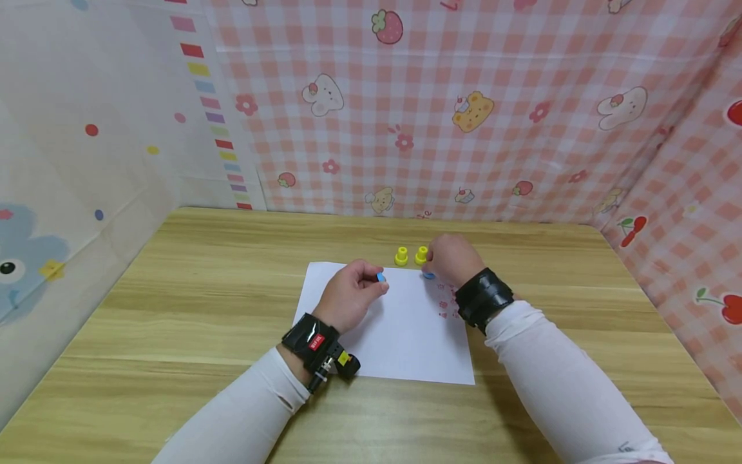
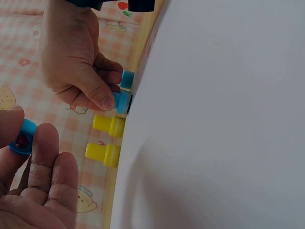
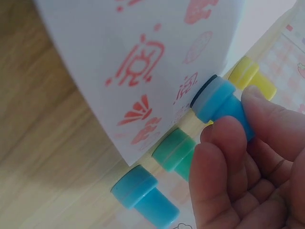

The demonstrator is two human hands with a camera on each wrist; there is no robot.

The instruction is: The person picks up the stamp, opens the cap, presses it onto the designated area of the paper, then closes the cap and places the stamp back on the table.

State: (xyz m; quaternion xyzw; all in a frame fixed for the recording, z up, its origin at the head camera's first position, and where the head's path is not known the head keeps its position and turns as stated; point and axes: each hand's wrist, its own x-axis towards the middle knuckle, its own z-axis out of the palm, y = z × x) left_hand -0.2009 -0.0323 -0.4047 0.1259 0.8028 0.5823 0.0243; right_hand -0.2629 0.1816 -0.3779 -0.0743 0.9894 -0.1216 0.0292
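Over the white sheet (image 1: pixel 406 341) at ten o'clock, the left hand (image 1: pixel 350 293) pinched a blue cap (image 1: pixel 380 277), something dark red inside its hollow. Two yellow stamps (image 1: pixel 401 256) stood on the worktop (image 1: pixel 232 270) near one o'clock, just past the sheet's edge. Near two o'clock the right hand (image 1: pixel 453 259) grasped one blue stamp (image 3: pixel 218 98), blocking the head view of one green stamp (image 3: pixel 174 150) and a second blue stamp (image 3: pixel 143 191) farther right. Red prints (image 1: pixel 443 305) marked the sheet between two and three o'clock.

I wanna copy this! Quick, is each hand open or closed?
Left hand: closed, pinching a small round blue piece.
Right hand: closed, holding a blue stamp.
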